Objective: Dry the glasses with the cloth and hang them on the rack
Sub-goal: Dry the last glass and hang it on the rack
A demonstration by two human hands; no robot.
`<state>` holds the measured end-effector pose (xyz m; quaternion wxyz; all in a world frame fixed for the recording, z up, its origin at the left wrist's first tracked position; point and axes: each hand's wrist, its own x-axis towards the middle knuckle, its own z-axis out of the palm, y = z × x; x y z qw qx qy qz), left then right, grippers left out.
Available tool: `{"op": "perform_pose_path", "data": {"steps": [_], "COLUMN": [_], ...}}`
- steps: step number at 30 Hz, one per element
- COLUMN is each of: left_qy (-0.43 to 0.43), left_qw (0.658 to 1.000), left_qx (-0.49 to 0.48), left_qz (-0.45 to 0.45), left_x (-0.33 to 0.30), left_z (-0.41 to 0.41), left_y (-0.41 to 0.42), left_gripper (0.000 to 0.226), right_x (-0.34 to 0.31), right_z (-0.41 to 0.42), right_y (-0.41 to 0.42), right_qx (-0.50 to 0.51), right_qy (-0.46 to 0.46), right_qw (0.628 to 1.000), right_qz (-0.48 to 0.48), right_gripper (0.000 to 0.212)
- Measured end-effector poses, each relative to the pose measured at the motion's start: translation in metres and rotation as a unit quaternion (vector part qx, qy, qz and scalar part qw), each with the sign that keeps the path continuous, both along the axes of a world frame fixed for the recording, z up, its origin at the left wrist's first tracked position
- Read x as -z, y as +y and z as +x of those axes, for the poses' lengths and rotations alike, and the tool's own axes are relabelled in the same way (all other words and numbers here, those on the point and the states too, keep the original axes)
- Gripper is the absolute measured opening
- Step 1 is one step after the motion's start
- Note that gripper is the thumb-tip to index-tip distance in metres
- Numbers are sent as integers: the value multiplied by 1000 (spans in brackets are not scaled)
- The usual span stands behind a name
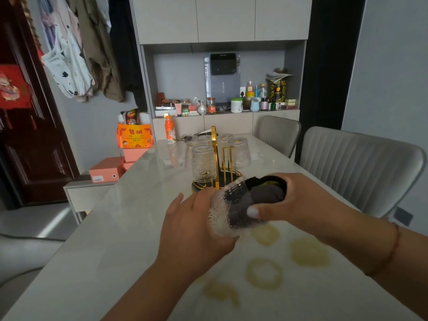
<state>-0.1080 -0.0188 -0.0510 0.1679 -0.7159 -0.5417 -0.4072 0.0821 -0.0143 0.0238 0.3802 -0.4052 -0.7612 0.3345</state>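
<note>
Drying is under way on one glass (228, 210), held tilted on its side above the table (111, 228), in front of the rack (216, 158). The left hand (192, 225) cups the glass's base and side, fingers wrapped around it. The right hand (294, 202) is clenched on a dark cloth (266, 191) pushed into the glass's mouth, its thumb pressed on the outer wall. Motion blur hides the exact finger contact.

The rack stands just beyond the hands. Several glasses hang on it upside down, and one bare gold prong (228, 150) is visible among them.

Risks noted:
- The glass is ribbed and possibly wet. A hard twist of the cloth against a loose left grip could let it slip onto the table.
- The hands work near the rack. A wide movement could knock the nearest hung glass (203, 164).
- When hanging, a misjudged prong could make glass strike glass.
- Yellowish ring marks (264, 273) lie on the table below. Setting the glass down there could soil it.
</note>
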Motion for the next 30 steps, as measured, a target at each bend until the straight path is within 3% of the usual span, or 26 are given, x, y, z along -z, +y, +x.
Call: {"op": "perform_pose_path", "data": {"steps": [1,3,5,7,8,10,13,15,18,20,22,25,27,29,30], "left_qy": [-7,-19,-21,-3,12,29,31,33,-12,-106,-248,-413,-505,-577,-588], "left_qw": [1000,999,999,998,998,996,994,993,996,985,937,815,683,521,474], "left_qx": [-4,-19,-34,-53,-64,-85,-104,-112,-73,-36,55,239,348,432,454], "left_qz": [11,27,31,29,25,11,-16,-23,-51,-134,-237,-329,-396,-457,-473], "left_x": [0,-1,-2,-2,-2,-1,-3,-4,-11,-21,-28,-35,-33,-29,-28], "left_z": [-2,-5,-6,-3,-1,2,9,15,21,21,19,12,8,9,10], "left_y": [-1,-2,-3,-3,-3,-2,-4,-6,-14,-21,-23,-17,-15,-15,-16], "left_gripper": [75,81,83,85,85,83,78,72,61,56,55,42,50,62,66], "right_x": [-7,-17,-20,-15,-8,0,8,15,18,21,23,19,13,6,4], "right_z": [1,6,10,6,3,-8,-24,-32,-38,-38,-36,-33,-29,-26,-25], "right_y": [-3,-3,-1,3,5,3,-1,0,5,9,11,13,15,15,16], "right_qx": [5,-26,-74,-37,4,56,86,145,212,209,185,133,78,21,4], "right_qy": [3,14,113,189,182,83,-28,-99,-56,-20,4,40,93,139,142], "right_qw": [1000,987,956,938,944,973,993,982,962,961,961,957,955,954,955], "right_qz": [-24,-155,-262,-289,-273,-207,-72,66,161,181,207,256,270,265,261], "right_gripper": [21,41,68,63,54,44,46,52,49,44,37,34,31,26,28]}}
